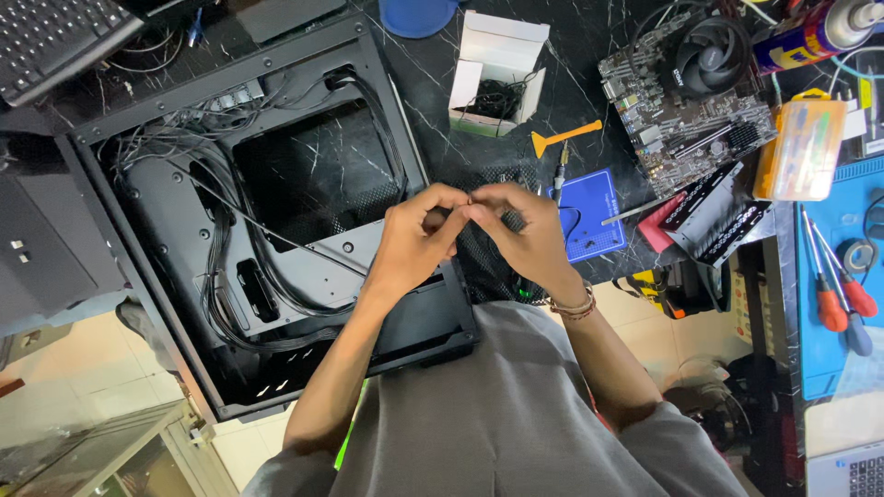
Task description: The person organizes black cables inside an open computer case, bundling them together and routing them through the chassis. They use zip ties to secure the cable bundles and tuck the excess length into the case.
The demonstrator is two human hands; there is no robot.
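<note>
Something tiny, unidentifiable, pinched by left hand (412,241) and right hand (518,232) over black computer case (276,230).

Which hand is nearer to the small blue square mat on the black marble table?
Right. The right hand is just beside the small blue square mat; the left hand is farther, over the open black computer case.

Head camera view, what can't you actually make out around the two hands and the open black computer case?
- Head view: whatever the left hand and right hand pinch between their fingertips is too small to identify.
- Head view: the near corner of the open black metal computer case is hidden behind the left forearm.
- Head view: the contents of the small white cardboard box are only a dark tangle.
- Head view: the black keyboard is cut off by the top-left edge.
</note>
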